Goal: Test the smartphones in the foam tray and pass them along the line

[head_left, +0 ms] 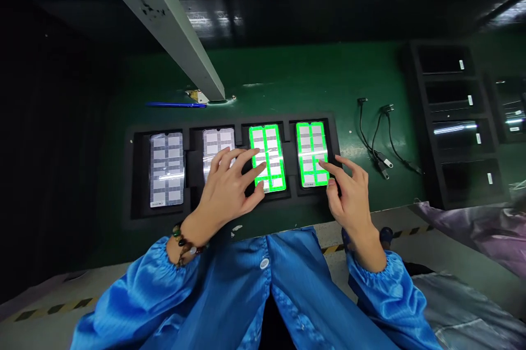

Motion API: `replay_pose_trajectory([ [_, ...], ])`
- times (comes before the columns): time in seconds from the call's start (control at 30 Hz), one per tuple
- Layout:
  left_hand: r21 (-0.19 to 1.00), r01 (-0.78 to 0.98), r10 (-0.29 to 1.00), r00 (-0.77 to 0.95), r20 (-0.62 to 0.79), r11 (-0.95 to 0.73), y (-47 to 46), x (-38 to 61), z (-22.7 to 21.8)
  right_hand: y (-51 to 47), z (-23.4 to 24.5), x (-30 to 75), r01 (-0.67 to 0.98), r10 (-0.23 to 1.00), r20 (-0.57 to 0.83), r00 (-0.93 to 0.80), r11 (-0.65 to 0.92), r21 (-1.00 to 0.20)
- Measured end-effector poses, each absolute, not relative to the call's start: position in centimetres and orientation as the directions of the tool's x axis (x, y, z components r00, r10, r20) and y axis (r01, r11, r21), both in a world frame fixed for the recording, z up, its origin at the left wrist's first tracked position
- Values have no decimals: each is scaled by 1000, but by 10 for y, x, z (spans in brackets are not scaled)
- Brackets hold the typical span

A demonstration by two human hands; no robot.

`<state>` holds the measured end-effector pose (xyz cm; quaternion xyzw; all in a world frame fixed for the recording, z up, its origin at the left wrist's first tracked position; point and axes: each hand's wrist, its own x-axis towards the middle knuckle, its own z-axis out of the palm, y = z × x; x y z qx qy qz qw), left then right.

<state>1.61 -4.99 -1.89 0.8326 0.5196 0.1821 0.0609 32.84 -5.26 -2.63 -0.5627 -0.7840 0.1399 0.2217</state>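
Note:
Several lit smartphones lie face up in a black foam tray [135, 175]. The leftmost phone [166, 169] and the phone beside it [217, 139] show a grey and white block pattern. Green with white blocks fills the screens of the third phone [258, 142] and the rightmost phone [311, 144]. My left hand [230, 188] is spread over the second and third phones, its fingertips at the third screen, and it covers much of the second. My right hand [349, 191] has its index finger stretched to the rightmost screen, other fingers loosely apart. Neither hand holds anything.
Behind the tray lies a blue pen [176, 104] near the foot of a grey metal post [164, 21]. Short black USB cables [373, 147] rest right of the tray. Further right stands another black tray [435, 175] with several dark-screened phones. Purple fabric [476, 229] shows at right.

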Motion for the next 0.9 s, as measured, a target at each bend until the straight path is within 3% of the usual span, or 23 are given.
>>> replay_pose_trajectory([
  [0.17, 333, 796, 863, 468, 190, -505, -40, 36, -19, -49, -26, 308, 789, 920, 165, -354, 389, -476],
  [0.47, 281, 871, 910, 349, 224, -403, -51, 0, -18, -51, -31, 340, 851, 963, 209, -170, 250, -462],
  [0.6, 271, 890, 921, 309, 235, -368, -52, 3, -17, -44, -31, 325, 827, 954, 196, -226, 294, -479],
  [0.77, 305, 849, 902, 393, 181, -431, -41, 29, -17, -31, -30, 302, 774, 918, 167, -359, 393, -497],
  [0.9, 302, 846, 898, 406, 167, -439, -35, 35, -16, -30, -30, 309, 796, 929, 172, -328, 370, -479],
])
